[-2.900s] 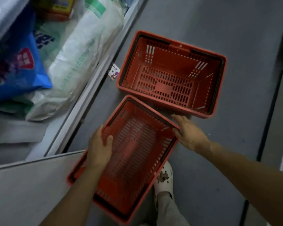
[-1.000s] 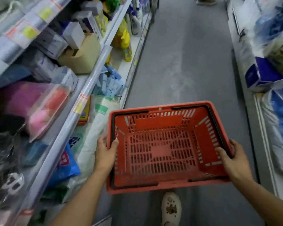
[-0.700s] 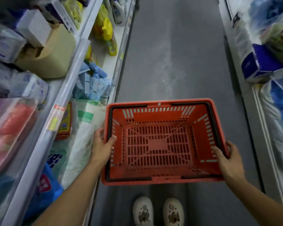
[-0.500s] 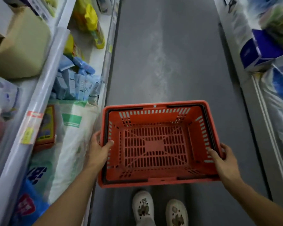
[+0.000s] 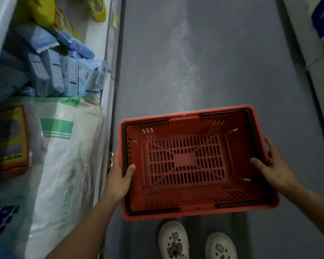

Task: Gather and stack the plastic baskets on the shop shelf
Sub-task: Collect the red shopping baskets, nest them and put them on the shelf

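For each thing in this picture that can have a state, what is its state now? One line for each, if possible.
red basket: held above the aisle floor, upright, nothing inside, black handles folded down on the rim.
left hand: grips the basket's left rim, thumb inside.
right hand: grips the right rim, thumb inside.
white sack: lying on the low shelf, closed.
blue packets: standing in a row, closed.
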### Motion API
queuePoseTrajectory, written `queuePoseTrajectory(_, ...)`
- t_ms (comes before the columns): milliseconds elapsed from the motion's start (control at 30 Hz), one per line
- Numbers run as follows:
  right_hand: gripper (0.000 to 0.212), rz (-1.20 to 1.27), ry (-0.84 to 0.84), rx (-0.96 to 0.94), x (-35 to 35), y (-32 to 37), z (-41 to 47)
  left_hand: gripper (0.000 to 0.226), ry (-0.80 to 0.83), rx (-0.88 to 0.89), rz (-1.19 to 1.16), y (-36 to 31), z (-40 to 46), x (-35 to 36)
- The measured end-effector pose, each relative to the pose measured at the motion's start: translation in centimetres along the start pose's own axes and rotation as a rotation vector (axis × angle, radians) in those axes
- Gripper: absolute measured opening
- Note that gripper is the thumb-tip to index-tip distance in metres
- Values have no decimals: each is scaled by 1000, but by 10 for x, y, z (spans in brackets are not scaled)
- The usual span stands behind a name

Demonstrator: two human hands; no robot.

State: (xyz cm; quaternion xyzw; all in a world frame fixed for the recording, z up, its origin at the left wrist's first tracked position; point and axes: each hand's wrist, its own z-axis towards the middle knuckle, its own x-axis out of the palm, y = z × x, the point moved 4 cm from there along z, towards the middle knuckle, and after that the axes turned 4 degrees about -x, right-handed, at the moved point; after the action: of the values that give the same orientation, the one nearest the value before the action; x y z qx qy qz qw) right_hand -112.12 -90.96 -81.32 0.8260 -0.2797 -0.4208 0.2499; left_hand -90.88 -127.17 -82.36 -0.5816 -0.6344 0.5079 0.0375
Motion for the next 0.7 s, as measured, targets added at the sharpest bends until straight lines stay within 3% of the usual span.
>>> queuePoseTrajectory(133, 47, 41, -29, -12, 8, -4, 7, 65, -59, 6, -145, 8, 3, 6)
queuePoseTrajectory(400, 57, 151, -92, -2, -5, -5, 0, 64, -96, -22, -351, -6, -14, 8)
queuePoseTrajectory(700, 58, 226, -44, 37, -70, 28, -53, 65, -74, -73, -319, -66, -59, -24)
